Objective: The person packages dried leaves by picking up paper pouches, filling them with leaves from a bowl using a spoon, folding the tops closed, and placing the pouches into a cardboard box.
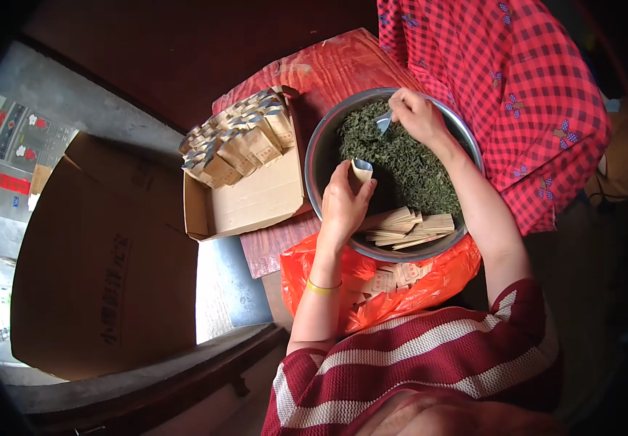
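Observation:
Dried green leaves [419, 171] fill much of a round metal bowl [314, 156]. Over the bowl's left side, my left hand [344, 202] grips a small paper packet [362, 168], upright with its mouth open. My right hand [417, 116] is above the far part of the leaves, its fingers closed on a small light-blue scoop [383, 122] that touches them. A stack of flat paper packets [412, 227] lies inside the bowl at its near edge.
Left of the bowl, a cardboard box [256, 211] holds several filled packets [245, 142]. An orange plastic bag [375, 312] with more packets lies below the bowl. Red checked cloth [517, 109] hangs at the right. A red wooden table [328, 73] supports the box and bowl.

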Tool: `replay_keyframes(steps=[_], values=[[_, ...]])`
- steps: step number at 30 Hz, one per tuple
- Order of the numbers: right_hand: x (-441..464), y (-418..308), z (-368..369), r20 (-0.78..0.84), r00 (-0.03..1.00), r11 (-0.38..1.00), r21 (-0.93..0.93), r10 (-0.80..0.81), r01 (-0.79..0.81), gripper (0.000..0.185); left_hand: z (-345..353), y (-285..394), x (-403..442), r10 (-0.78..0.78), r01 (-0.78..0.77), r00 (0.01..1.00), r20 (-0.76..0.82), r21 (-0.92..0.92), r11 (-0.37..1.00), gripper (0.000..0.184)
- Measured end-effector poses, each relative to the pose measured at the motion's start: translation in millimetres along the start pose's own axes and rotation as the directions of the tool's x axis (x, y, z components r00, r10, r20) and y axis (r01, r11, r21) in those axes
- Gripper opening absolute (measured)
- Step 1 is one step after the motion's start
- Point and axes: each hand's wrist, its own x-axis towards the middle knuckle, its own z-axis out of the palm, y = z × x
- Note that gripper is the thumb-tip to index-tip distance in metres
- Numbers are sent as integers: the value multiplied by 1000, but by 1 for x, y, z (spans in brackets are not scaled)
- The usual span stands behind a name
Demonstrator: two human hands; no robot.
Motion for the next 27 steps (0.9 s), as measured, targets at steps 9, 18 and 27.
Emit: replay_keyframes(steps=[9,18,27], values=[[-25,-46,2,130,875,884,40,-467,466,12,5,-9,1,76,-70,993,-87,67,995,55],[-24,-54,-8,6,680,640,-333,-733,693,7,-1,3,1,6,-6,1000,-7,2,1000,52],[-12,-26,-29,0,896,670,-664,-444,332,9,6,-11,2,97,-94,992,-86,43,995,50]])
